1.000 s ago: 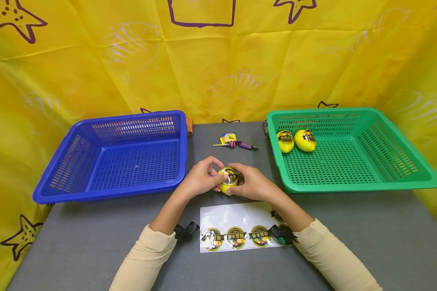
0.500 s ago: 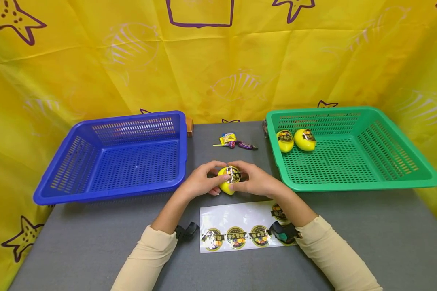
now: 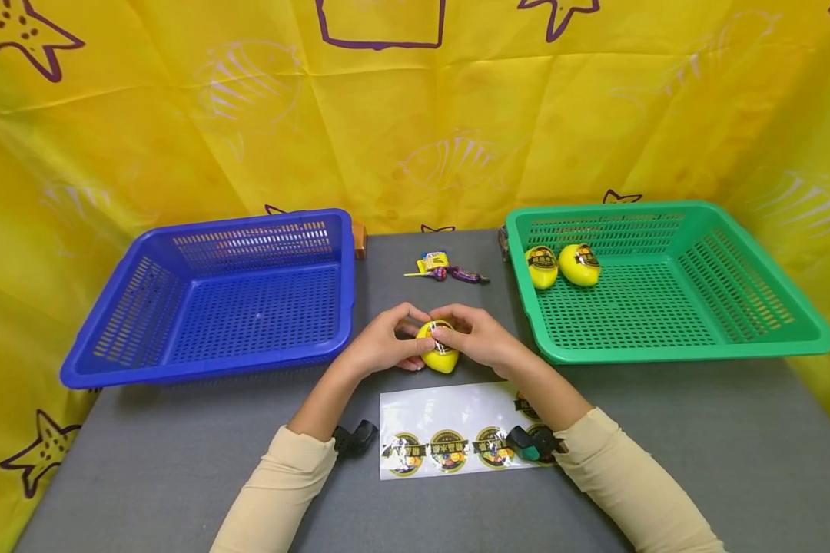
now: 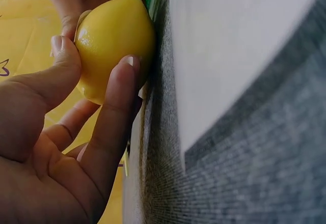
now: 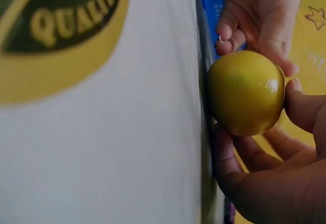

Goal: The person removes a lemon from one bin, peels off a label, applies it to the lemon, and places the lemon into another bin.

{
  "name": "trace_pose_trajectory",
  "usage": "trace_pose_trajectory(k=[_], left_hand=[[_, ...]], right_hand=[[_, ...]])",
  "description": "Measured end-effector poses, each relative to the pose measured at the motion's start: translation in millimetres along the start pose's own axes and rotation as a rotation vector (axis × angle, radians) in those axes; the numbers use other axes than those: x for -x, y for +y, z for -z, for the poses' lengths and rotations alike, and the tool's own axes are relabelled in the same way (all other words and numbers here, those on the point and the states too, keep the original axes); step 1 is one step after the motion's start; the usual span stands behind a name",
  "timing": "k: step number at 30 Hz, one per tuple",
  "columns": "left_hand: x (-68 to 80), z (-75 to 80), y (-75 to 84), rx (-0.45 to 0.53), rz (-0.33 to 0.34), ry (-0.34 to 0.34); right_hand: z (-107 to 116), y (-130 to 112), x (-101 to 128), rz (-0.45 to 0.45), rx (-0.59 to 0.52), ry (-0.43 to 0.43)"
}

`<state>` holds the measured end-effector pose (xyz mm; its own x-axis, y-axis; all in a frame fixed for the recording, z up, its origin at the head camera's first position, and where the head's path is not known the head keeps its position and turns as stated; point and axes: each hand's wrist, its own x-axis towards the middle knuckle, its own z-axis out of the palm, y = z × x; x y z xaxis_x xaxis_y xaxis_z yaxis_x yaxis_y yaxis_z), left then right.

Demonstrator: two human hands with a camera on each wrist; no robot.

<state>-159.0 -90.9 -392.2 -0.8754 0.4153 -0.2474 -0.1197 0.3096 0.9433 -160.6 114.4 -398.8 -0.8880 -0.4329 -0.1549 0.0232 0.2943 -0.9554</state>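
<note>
Both hands hold one yellow lemon (image 3: 443,361) low over the grey table, between the two baskets. On its upper face is a round dark-and-gold sticker (image 3: 439,338), partly covered by the thumbs. My left hand (image 3: 386,338) grips the lemon from the left, thumb on top and fingers beneath, as the left wrist view shows. From the other side my right hand (image 3: 483,338) grips it, its thumb lying on the sticker. In the right wrist view the smooth side of the lemon (image 5: 244,91) faces the camera, fingers curled under it.
A white sticker sheet (image 3: 449,411) with several round stickers lies in front of the hands. The blue basket (image 3: 346,307) stands left; the green basket (image 3: 546,338) at right holds two stickered lemons (image 3: 579,266). A lollipop (image 3: 437,273) and wrapped candies (image 3: 466,275) lie behind.
The lemon has turned a little in the hands. My right thumb has moved from the lemon's side up onto the sticker, now covering part of it.
</note>
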Motion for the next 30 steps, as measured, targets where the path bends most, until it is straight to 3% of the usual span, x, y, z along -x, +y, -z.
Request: trace_pose_trajectory(k=[9,16,21,27,30], left_hand=[[0.4,3.4,-1.8,-0.007,-0.025,-0.011],[-0.1,6.4,-3.2,-0.009,-0.017,-0.027],[1.2,8.9,-4.7,0.011,-0.029,-0.046],[2.9,10.3,-4.6,0.029,-0.038,-0.064],[3.3,10.0,-3.4,0.01,-0.031,-0.057]], right_hand=[[9,10,-1,0.035,-0.206,-0.08],[12,16,-2,0.023,-0.295,-0.091],[12,19,-2,0.007,-0.339,-0.07],[8,19,0,-0.02,-0.347,0.049],[5,14,3,-0.017,-0.26,0.075]])
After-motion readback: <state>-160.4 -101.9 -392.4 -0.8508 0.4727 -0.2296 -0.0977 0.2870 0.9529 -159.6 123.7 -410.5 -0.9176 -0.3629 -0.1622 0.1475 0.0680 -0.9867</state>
